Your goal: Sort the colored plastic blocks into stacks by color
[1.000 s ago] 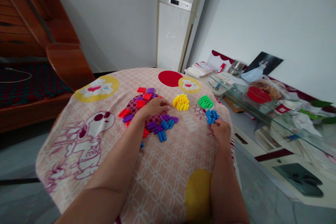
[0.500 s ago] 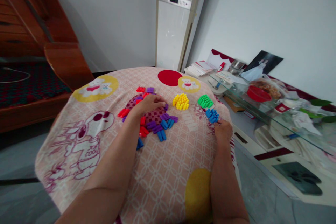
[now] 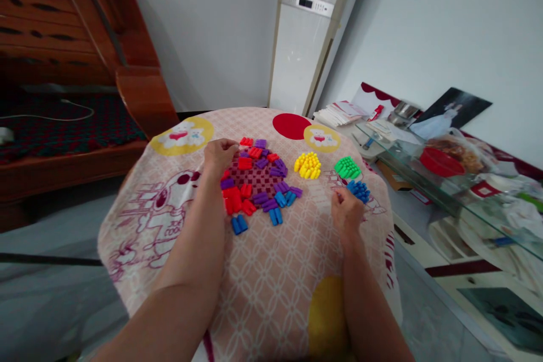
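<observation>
On a pink cartoon-print cloth (image 3: 271, 277) lie sorted heaps of small plastic pegs: yellow (image 3: 308, 165), green (image 3: 347, 168) and blue (image 3: 359, 190). To their left, red, purple and blue pegs lie mixed (image 3: 258, 189) around a dark red checkered circle. My left hand (image 3: 218, 154) rests at that mixed heap's far left edge with its fingers curled under; what they hold is hidden. My right hand (image 3: 347, 209) sits just in front of the blue heap, fingers pinched together, contents too small to name.
A tall white standing air conditioner (image 3: 303, 34) stands behind the table. A dark wooden bench (image 3: 63, 68) is at the left. At the right, a low glass-topped table (image 3: 424, 181) carries a red bowl (image 3: 441, 161), papers and a photo (image 3: 449, 113).
My left hand has moved from the mixed heap's right side to its far left edge. My right hand has drawn back a little from the blue heap. The view has shifted.
</observation>
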A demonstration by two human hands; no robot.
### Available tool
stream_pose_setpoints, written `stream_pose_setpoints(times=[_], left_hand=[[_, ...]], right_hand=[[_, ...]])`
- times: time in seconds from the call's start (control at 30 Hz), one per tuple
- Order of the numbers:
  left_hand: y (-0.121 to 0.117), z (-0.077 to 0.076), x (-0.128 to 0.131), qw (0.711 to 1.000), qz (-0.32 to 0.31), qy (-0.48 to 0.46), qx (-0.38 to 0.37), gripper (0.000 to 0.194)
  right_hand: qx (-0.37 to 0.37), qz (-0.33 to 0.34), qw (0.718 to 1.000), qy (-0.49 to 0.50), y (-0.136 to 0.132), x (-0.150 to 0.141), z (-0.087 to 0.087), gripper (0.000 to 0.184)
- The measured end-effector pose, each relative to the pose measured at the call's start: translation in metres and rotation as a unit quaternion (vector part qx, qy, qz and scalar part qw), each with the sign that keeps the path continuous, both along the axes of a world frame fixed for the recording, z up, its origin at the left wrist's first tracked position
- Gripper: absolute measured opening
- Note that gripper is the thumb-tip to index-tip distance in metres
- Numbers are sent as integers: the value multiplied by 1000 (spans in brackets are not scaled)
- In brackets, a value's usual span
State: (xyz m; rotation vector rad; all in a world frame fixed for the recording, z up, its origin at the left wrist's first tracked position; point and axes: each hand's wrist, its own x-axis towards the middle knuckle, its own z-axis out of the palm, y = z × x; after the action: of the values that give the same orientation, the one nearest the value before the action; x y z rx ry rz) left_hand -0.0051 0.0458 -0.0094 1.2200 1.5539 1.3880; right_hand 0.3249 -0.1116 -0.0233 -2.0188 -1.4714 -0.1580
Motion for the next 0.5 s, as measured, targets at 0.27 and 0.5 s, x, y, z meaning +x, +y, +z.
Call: stream_pose_setpoints(times=[0.27,0.5], left_hand=[[-3,-4,-9,998,42,-33,-41,17],[-2,-7,-11,998,26,-41,-44,17]], right_hand=[[-30,237,971,17,1,-72,-17,29],[67,-36,994,74,5,20,-10,30]])
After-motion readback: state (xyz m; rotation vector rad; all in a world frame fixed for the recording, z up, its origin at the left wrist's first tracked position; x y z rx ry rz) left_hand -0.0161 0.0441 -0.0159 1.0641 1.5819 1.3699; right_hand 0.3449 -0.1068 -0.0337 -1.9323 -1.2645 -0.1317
